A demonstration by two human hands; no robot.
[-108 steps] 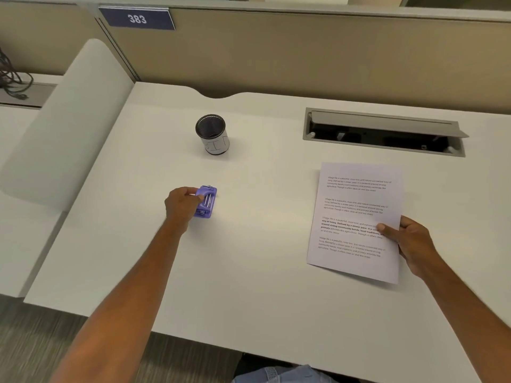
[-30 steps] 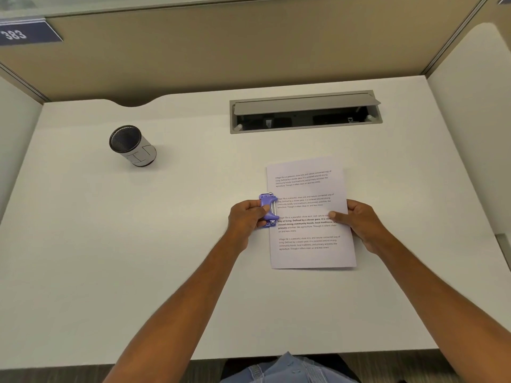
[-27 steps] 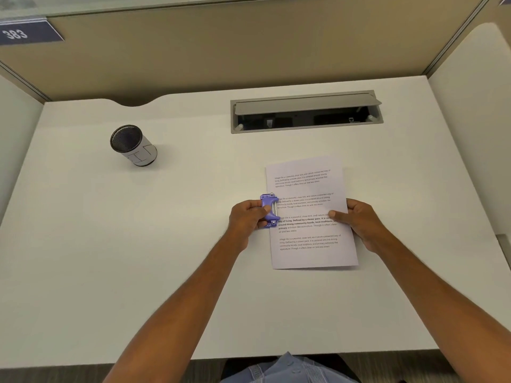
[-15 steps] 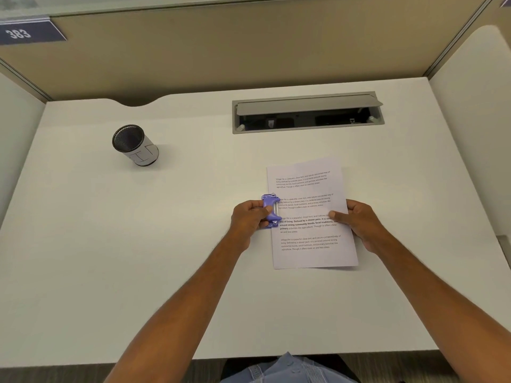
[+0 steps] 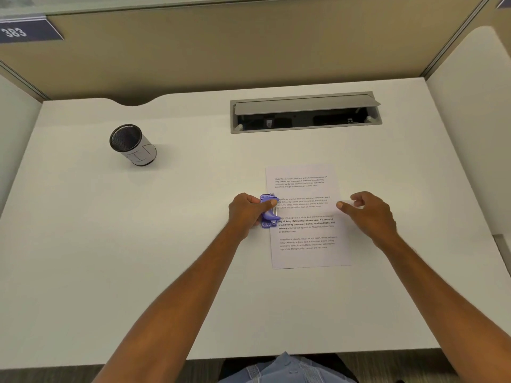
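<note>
A printed sheet of paper [image 5: 304,244] lies flat on the white desk [image 5: 138,258]. A small purple hole punch [image 5: 268,214] sits over the middle of the sheet's left edge. My left hand [image 5: 247,212] grips the punch, thumb on top of it. My right hand [image 5: 369,212] hovers just over the sheet's right edge, fingers loosely curled and holding nothing.
A black mesh pen cup [image 5: 132,145] with a pale sleeve stands at the back left. An open grey cable tray [image 5: 304,113] is set into the desk behind the paper. Beige partitions with a 383 label [image 5: 25,30] wall in the desk.
My right hand has lifted off the paper's right edge and let go of it. My left hand keeps its grip on the punch at the left edge. The paper stays put.
</note>
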